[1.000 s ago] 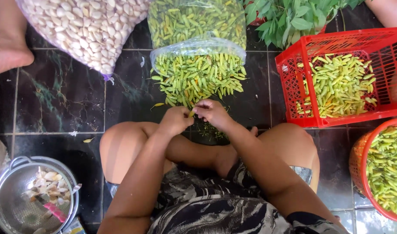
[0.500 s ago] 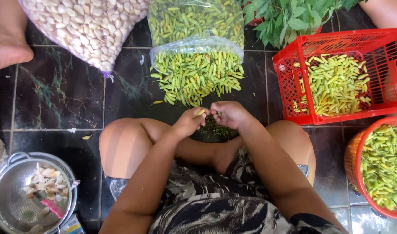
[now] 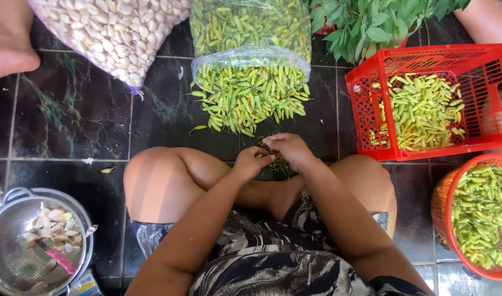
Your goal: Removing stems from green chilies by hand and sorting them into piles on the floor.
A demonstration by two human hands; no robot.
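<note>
I sit cross-legged on a dark tiled floor. My left hand [image 3: 252, 163] and my right hand [image 3: 288, 149] meet just above my shins, fingers pinched together on one small green chili that is mostly hidden between them. Under my hands lies a little heap of plucked green stems [image 3: 281, 166]. Directly beyond them, a pile of green chilies [image 3: 248, 97] spills from an open clear plastic bag [image 3: 250, 55].
A red square basket [image 3: 366, 109] and a round orange basket [image 3: 448, 219] at the right hold chilies. A clear bag of garlic cloves [image 3: 108, 33] lies far left, leafy greens [image 3: 382, 22] far right. A metal colander [image 3: 21, 257] with garlic sits near left. Another person's foot [image 3: 7, 44] rests far left.
Both hands have drawn back from the chili pile toward my legs, staying pinched together on a chili. The view has shifted slightly.
</note>
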